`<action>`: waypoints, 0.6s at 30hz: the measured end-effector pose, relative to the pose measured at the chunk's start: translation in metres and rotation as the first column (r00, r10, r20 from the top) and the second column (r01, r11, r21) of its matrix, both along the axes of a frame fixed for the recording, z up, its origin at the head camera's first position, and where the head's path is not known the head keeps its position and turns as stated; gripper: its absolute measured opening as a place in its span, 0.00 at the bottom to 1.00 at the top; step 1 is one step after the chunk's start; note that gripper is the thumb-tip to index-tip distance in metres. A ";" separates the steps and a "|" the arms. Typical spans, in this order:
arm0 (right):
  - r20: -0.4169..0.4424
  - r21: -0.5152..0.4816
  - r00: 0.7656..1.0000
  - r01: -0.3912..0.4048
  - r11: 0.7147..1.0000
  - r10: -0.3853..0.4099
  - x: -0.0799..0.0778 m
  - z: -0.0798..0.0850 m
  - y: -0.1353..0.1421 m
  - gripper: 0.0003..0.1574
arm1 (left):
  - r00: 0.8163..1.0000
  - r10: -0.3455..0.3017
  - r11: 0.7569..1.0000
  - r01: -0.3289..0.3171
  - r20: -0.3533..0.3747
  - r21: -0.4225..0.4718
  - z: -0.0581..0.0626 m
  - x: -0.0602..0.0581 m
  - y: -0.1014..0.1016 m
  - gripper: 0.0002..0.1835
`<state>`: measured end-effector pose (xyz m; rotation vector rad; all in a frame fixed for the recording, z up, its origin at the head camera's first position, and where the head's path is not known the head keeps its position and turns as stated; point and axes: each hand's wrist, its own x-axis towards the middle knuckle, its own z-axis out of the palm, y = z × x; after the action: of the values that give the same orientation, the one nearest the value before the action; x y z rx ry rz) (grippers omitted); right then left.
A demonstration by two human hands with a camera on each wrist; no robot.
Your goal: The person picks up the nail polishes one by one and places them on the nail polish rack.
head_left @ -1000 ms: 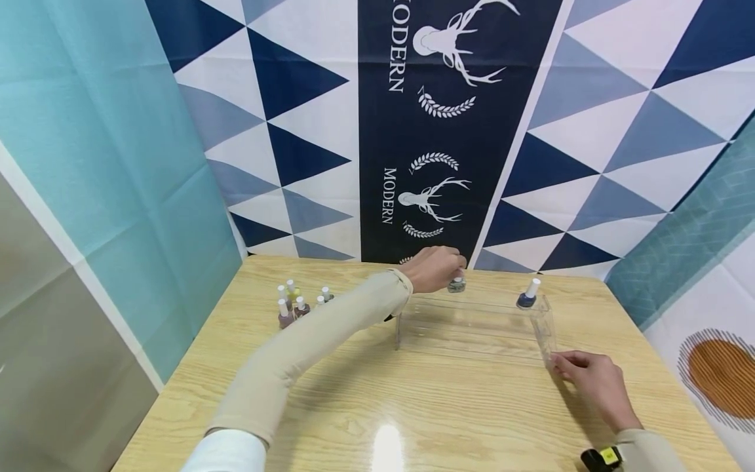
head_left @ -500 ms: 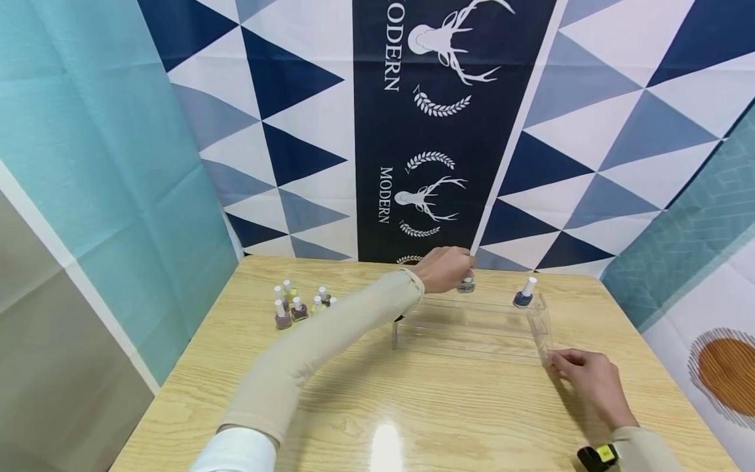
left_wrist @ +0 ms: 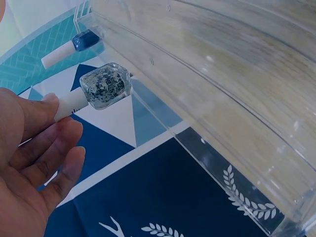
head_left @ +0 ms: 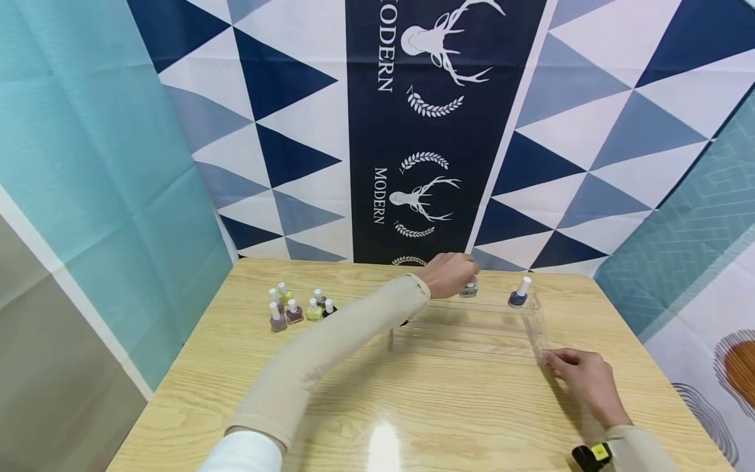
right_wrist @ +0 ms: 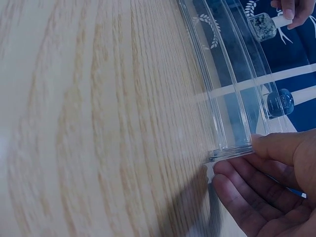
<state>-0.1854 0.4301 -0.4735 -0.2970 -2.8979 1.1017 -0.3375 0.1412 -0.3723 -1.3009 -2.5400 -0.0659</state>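
One glitter nail polish [left_wrist: 106,86]: left hand [head_left: 449,274] pinching cap
Clear rack [head_left: 466,330]: right hand [head_left: 584,380] pinching corner
Navy polish [head_left: 517,299]: right of left hand's fingers

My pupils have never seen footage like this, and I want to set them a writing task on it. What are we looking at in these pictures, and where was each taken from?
There is no machine here, just a person's two bare hands. The wide picture comes from a camera worn on the head, looking forward and down; the two closer ones come from cameras on the wrists.

On the wooden table stands a clear stepped rack. A dark blue bottle sits on its top tier, and a group of white-capped bottles stands off to the left.

The left hand holds a speckled bottle by its white cap at the rack's far edge. The right hand pinches the rack's near right corner.
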 end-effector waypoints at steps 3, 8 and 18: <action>0.008 -0.004 1.000 0.002 1.000 -0.002 0.000 0.000 -0.001 0.32 | 1.000 -0.003 1.000 0.003 0.001 -0.007 -0.003 0.001 0.003 0.08; 0.014 -0.010 1.000 0.005 1.000 -0.005 -0.001 0.000 -0.001 0.31 | 1.000 -0.012 1.000 0.012 -0.011 -0.023 -0.006 0.002 0.007 0.07; 0.014 -0.003 1.000 -0.002 1.000 0.002 -0.001 -0.001 0.002 0.32 | 1.000 -0.015 0.997 0.014 -0.011 -0.071 -0.016 0.001 0.013 0.06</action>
<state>-0.1868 0.4317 -0.4744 -0.3036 -2.9091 1.1089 -0.3364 0.1542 -0.3882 -1.3422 -2.5451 0.0284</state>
